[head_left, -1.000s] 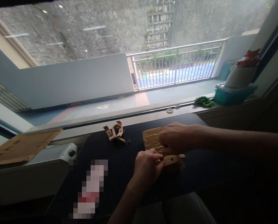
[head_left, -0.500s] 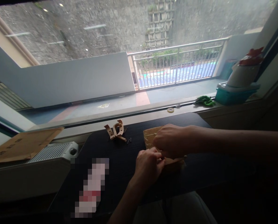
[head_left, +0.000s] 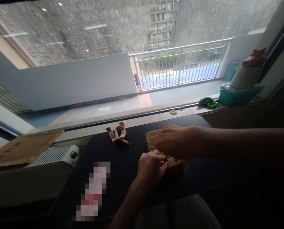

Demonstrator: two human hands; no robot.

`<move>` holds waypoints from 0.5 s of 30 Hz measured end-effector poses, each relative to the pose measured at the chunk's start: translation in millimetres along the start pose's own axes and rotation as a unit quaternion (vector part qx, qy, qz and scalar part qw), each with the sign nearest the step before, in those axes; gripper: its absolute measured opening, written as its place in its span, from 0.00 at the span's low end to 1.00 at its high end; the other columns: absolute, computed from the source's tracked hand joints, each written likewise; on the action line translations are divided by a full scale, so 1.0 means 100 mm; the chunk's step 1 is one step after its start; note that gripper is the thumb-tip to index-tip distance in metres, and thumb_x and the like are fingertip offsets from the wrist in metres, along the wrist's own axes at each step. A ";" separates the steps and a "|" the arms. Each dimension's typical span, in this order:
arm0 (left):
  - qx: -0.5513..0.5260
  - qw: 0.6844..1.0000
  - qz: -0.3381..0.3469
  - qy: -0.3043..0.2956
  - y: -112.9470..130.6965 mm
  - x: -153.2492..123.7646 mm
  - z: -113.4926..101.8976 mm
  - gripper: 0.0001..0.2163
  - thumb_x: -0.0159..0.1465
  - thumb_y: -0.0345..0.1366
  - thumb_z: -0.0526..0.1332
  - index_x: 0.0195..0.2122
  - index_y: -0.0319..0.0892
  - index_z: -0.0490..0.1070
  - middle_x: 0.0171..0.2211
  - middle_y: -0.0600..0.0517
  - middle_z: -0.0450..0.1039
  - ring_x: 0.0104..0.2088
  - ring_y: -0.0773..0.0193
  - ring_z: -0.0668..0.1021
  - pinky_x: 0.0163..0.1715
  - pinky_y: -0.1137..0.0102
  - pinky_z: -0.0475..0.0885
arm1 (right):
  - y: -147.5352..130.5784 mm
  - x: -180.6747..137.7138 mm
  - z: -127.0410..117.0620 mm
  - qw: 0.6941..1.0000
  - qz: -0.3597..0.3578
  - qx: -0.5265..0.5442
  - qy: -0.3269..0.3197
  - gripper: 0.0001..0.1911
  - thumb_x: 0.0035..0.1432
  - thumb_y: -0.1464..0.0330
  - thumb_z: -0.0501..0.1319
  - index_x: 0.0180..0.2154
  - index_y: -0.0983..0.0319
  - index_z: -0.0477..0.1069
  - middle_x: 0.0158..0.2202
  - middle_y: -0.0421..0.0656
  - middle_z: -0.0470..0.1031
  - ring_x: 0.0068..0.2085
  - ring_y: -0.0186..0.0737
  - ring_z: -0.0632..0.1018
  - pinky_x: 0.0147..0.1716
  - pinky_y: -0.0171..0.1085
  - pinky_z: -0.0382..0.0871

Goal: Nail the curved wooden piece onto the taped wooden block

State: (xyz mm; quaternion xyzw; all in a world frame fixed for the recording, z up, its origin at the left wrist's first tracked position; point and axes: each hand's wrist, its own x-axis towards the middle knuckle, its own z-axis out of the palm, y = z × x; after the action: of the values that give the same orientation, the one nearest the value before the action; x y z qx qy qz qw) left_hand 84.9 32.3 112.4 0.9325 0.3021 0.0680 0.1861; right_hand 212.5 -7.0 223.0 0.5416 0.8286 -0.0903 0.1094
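Observation:
A light wooden block (head_left: 152, 136) lies on the dark table under both my hands. My right hand (head_left: 172, 141) is closed in a fist above it, around what looks like a screwdriver. Its handle is hidden in the fist; only a short, thin dark shaft (head_left: 166, 157) shows below. Pressed against the block's near left side, my left hand (head_left: 151, 168) has its thumb and fingers pinched together around the shaft's lower end. Whatever small thing they hold there is hidden. A dark hole or spot (head_left: 175, 160) shows on the block, right of the fingers.
Curved wooden pieces (head_left: 119, 133) and several small screws (head_left: 131, 143) lie on the black table (head_left: 125, 162) at the back left. A pixelated strip (head_left: 94, 190) is at the left. Along the sill are a tape roll (head_left: 173, 112), green cloth (head_left: 209, 102) and teal box (head_left: 239, 95).
My right fist has risen slightly and turned, so the dark shaft and more of the block's near side show. My left hand stays at the same spot.

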 end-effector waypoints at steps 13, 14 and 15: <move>0.018 1.000 0.006 -0.014 -0.02 0.02 0.00 0.09 0.60 0.37 0.56 0.33 0.47 0.77 0.34 0.53 0.76 0.35 0.63 0.75 0.33 0.71 0.62 | 0.03 0.02 -0.03 1.000 -0.014 -0.004 0.012 0.13 0.42 0.80 0.63 0.16 0.59 0.64 0.22 0.40 0.73 0.28 0.41 0.74 0.25 0.41 0.61; 0.021 1.000 0.004 -0.014 -0.02 0.02 0.00 0.09 0.60 0.37 0.57 0.33 0.47 0.78 0.34 0.53 0.76 0.34 0.63 0.75 0.33 0.71 0.62 | 0.03 0.03 -0.04 0.999 -0.031 -0.017 0.006 0.13 0.42 0.81 0.62 0.17 0.59 0.65 0.22 0.40 0.73 0.28 0.40 0.74 0.25 0.41 0.60; 0.023 1.000 0.002 -0.014 -0.02 0.02 0.00 0.09 0.60 0.37 0.57 0.32 0.47 0.78 0.34 0.53 0.76 0.34 0.63 0.75 0.32 0.71 0.61 | 0.02 0.03 -0.05 0.999 -0.045 -0.028 0.001 0.12 0.43 0.81 0.62 0.19 0.59 0.67 0.23 0.40 0.74 0.28 0.39 0.74 0.24 0.40 0.60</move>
State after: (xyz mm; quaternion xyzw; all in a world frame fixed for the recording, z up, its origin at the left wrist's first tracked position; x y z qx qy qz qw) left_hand 85.3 34.5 111.8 0.9380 0.2988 0.0488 0.1689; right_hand 212.6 -1.7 227.2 0.5009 0.8542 -0.0716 0.1197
